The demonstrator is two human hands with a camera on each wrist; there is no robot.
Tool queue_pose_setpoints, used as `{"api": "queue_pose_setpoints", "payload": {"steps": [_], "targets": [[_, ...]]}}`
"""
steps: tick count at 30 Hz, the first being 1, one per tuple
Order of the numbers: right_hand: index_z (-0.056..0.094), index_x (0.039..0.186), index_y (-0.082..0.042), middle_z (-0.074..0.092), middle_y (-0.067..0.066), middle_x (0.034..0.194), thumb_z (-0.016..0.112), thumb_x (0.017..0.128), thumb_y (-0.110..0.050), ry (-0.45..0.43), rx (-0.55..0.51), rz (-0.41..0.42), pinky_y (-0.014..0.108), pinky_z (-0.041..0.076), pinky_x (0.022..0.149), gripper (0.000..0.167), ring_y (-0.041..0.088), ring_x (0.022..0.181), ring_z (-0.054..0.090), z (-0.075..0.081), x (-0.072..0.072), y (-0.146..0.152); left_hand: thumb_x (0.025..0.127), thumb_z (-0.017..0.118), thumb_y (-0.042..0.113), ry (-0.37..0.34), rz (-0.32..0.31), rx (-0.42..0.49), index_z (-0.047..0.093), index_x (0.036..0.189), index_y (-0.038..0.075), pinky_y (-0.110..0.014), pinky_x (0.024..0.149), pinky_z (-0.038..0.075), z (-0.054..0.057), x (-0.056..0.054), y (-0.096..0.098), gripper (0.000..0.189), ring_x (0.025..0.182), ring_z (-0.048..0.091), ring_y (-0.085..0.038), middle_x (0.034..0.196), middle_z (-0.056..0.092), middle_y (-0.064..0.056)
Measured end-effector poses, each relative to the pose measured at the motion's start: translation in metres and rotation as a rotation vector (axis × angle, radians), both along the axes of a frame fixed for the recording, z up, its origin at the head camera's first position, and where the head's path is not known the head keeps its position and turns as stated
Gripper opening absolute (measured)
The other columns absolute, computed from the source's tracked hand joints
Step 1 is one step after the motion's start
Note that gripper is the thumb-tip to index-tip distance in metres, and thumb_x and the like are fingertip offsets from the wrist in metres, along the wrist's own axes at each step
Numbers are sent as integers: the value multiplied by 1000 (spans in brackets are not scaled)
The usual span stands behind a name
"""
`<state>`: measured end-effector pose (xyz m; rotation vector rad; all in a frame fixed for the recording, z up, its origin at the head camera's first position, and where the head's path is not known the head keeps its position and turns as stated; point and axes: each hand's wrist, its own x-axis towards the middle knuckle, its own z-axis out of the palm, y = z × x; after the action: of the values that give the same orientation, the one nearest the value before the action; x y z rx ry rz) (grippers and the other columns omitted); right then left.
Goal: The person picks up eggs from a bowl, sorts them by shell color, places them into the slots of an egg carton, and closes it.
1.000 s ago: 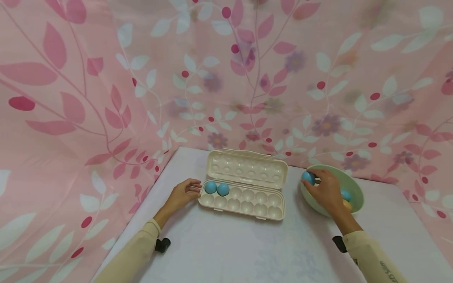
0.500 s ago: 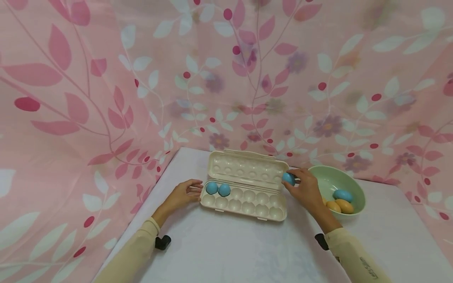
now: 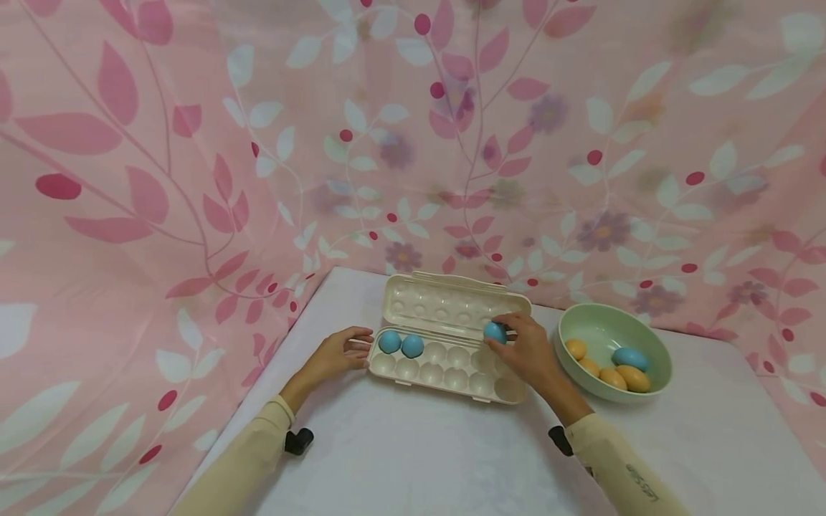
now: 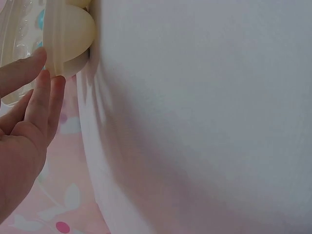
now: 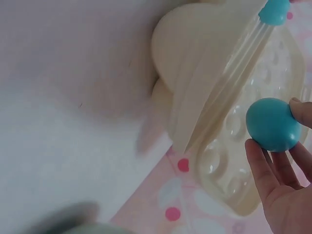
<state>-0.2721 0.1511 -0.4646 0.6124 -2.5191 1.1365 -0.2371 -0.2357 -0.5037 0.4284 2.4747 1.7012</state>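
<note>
An egg carton point(image 3: 445, 373), cream plastic with two rows of round hollows, lies with its lid point(image 3: 452, 304) folded back. Two blue eggs point(image 3: 401, 344) sit in the left end of its back row. My left hand point(image 3: 337, 352) touches the carton's left end; its thumb and fairly straight fingertips lie right at the rim in the left wrist view. My right hand point(image 3: 525, 347) pinches another blue egg point(image 5: 274, 125) between thumb and fingertips, above the right part of the carton near the hinge.
Right of the carton stands a pale green bowl point(image 3: 571, 319) with a blue egg point(image 3: 630, 359) and several yellow eggs point(image 3: 633, 378). A white cloth point(image 3: 413, 459) covers the table. Pink floral fabric point(image 3: 452, 143) hangs close behind and to the left.
My right hand has carried the blue egg from above the bowl leftward to over the carton. The bowl's yellow eggs are now uncovered. My left hand has stayed at the carton's end.
</note>
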Motion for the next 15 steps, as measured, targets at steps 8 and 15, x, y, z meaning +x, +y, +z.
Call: {"api": "queue_pose_setpoints", "payload": {"steps": [8, 15], "targets": [[69, 110, -1, 61, 8, 104, 83, 75, -6, 0, -68, 99, 33, 59, 75, 38, 22, 92, 65, -9, -4, -28, 79, 72, -12, 5, 7, 34, 46, 135, -11, -41, 92, 52, -7, -2, -2, 61, 115, 58, -41, 128, 55, -28], [72, 109, 0, 62, 5, 104, 83, 76, -5, -24, -101, 143, 29, 58, 77, 35, 21, 94, 65, -15, -3, -48, 79, 72, -12, 6, 18, 23, 46, 135, -10, -38, 92, 53, -6, 0, -1, 61, 114, 59, -40, 128, 56, -27]]}}
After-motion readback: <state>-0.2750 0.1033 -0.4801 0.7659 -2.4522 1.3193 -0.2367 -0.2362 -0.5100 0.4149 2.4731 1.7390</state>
